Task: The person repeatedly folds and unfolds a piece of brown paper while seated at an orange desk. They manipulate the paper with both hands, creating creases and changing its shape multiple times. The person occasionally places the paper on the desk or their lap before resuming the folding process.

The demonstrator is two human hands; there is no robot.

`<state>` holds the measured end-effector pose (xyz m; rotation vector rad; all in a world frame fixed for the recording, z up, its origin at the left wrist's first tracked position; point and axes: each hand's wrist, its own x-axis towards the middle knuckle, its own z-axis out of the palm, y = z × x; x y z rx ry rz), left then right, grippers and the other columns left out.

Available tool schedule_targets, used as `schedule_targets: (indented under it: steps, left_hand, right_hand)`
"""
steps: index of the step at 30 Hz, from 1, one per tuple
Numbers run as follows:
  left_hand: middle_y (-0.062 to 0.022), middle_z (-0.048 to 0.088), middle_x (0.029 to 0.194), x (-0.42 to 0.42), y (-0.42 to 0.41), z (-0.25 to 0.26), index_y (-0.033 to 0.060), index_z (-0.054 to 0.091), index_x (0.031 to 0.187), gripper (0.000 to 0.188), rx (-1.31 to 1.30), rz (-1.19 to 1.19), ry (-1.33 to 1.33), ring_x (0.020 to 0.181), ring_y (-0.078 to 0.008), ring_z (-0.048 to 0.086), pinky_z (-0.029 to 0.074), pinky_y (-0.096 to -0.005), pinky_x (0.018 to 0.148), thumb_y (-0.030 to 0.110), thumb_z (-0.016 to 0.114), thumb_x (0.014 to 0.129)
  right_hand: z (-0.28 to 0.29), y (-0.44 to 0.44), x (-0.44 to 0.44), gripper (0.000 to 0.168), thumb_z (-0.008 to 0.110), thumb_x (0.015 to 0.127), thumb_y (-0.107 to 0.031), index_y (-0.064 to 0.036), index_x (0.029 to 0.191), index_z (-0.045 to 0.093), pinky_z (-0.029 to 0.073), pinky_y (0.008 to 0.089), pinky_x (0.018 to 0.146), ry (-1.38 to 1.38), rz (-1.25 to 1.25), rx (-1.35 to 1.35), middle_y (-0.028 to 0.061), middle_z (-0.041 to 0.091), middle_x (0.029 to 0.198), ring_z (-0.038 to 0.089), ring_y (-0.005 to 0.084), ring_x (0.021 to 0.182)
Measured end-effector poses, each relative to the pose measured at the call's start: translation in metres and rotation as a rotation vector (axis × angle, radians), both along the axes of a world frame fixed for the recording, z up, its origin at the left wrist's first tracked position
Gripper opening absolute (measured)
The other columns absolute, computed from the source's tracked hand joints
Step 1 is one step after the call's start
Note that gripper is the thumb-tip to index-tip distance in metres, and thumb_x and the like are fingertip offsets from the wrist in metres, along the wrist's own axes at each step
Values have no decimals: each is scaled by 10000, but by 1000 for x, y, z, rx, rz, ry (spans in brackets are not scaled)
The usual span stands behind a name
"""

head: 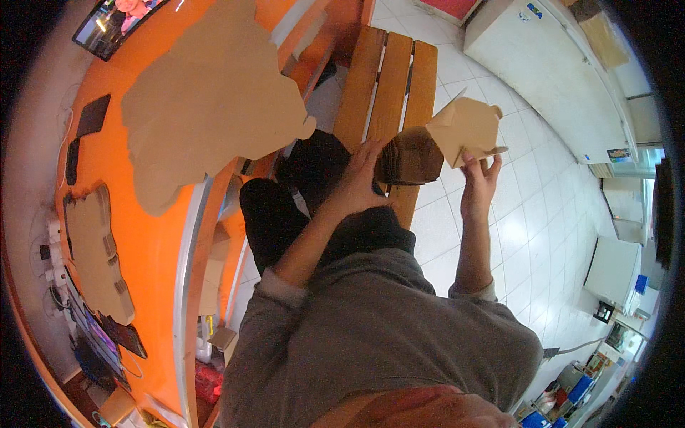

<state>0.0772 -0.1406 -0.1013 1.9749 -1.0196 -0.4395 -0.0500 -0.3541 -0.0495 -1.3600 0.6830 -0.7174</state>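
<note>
My right hand [480, 179] grips a kraft paperboard food box [471, 128] by its lower edge, with flaps standing out at its sides. The box is partly folded and held up over the floor tiles. Just left of it, a stack of nested brown paperboard boxes [415, 158] lies on its side above my lap and the bench. My left hand [364, 179] cups the left end of this stack, fingers along the far side and thumb on the near side. The held box's left corner overlaps the stack's open end in view; whether they touch is unclear.
A slatted wooden bench [398, 80] extends ahead. To my left, an orange table [155, 235] bears a large spread of flat cardboard blanks [214, 101], a smaller pile of blanks [96, 251] and a screen [112, 24]. A white chest freezer [546, 69] stands right.
</note>
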Motion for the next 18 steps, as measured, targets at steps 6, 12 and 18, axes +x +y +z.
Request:
schedule_targets:
  steps: [6, 12, 18]
  left_hand:
    - [-247, 323, 1467, 12, -65, -93, 2, 170, 1488, 1341, -294, -24, 257, 1364, -387, 345, 286, -470, 1139, 400, 952, 473]
    - [-237, 378, 1410, 0, -64, -96, -11, 206, 1456, 1326, -304, 48, 158, 1321, -388, 391, 316, -484, 1111, 441, 948, 455]
    - [-222, 406, 1370, 2, -59, -87, 5, 269, 1415, 1275, -232, 33, 102, 1299, -383, 403, 321, -492, 1097, 485, 939, 441]
  right_hand:
    - [-41, 34, 5, 931, 862, 676, -159, -55, 1399, 285, 474, 438, 906, 265, -125, -597, 178, 464, 1283, 547, 313, 1115]
    - [-16, 53, 11, 665, 798, 713, -256, -39, 1249, 471, 261, 476, 1087, 778, 154, -987, 189, 457, 1342, 361, 351, 1319]
    - [39, -8, 32, 252, 533, 917, -150, 42, 1071, 588, 495, 459, 892, 122, 388, -444, 187, 617, 1176, 622, 341, 1049]
